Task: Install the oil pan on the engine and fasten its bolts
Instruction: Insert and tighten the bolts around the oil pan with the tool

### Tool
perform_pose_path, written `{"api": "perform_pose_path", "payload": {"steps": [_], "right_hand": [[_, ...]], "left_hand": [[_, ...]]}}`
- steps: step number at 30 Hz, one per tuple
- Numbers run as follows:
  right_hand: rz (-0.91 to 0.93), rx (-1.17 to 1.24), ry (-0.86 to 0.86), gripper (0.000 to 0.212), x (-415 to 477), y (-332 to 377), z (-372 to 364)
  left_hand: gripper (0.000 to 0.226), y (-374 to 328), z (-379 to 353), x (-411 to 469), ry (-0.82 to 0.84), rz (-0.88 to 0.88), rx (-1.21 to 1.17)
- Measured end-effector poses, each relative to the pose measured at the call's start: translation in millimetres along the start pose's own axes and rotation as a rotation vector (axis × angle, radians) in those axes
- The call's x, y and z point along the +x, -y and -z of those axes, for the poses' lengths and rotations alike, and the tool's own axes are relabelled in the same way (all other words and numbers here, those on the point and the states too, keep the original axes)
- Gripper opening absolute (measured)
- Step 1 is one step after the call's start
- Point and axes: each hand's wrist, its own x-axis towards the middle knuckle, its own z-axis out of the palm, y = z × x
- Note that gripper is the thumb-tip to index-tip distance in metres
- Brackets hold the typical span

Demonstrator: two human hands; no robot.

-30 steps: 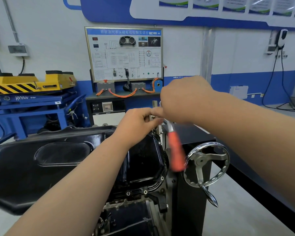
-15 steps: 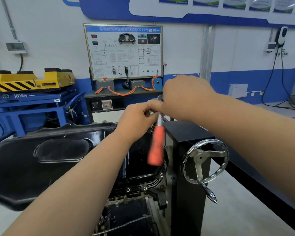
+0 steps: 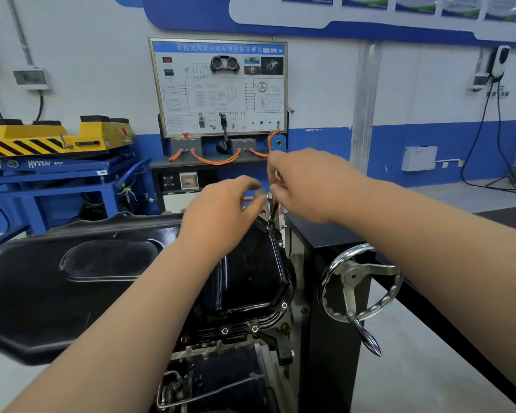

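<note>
Leaning just off upright, a thin tool shaft [image 3: 273, 215] meets the oil pan [image 3: 245, 272] at its 1 o'clock corner; the pan's long axis runs 6 to 12 o'clock. The right hand [image 3: 307, 186] curls its grip round the shaft's top; the left hand [image 3: 221, 210] pinches a small grey piece [image 3: 261, 193] in its grip

L hand [image 3: 221, 216]: palm down, thumb + index pinch a small grey part [image 3: 261, 193]; tips blurred.
R hand [image 3: 307, 186]: knuckles up, fingers curled round a thin metal tool [image 3: 273, 214], just R of L's pinch.
L arm: bare, extended fwd from bottom left.
R arm: bare, enters from R edge, angled twd L hand.
Fingertips: nearly touching.
</note>
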Motion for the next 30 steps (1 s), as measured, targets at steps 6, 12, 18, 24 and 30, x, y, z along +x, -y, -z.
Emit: {"api": "perform_pose_path", "payload": {"steps": [6,12,18,24,30], "right_hand": [[-0.037,0.170,0.062,0.012,11,-1,5],[-0.004,0.138,0.061,0.023,11,2,2],[-0.033,-0.095,-0.040,0.023,14,7,-6],[-0.129,-0.069,-0.063,0.018,18,-1,-7],[-0.088,-0.054,-0.023,0.021,24,2,-5]], "left_hand": [[0.019,2,11,-47,-0.012,-0.087,0.228],[0.023,13,3,-19,0.129,0.075,0.215],[0.016,21,6,-6,0.052,0.146,0.069],[0.016,26,6,9,0.058,0.164,0.078],[0.021,28,2,12,0.135,0.142,0.170]]}}
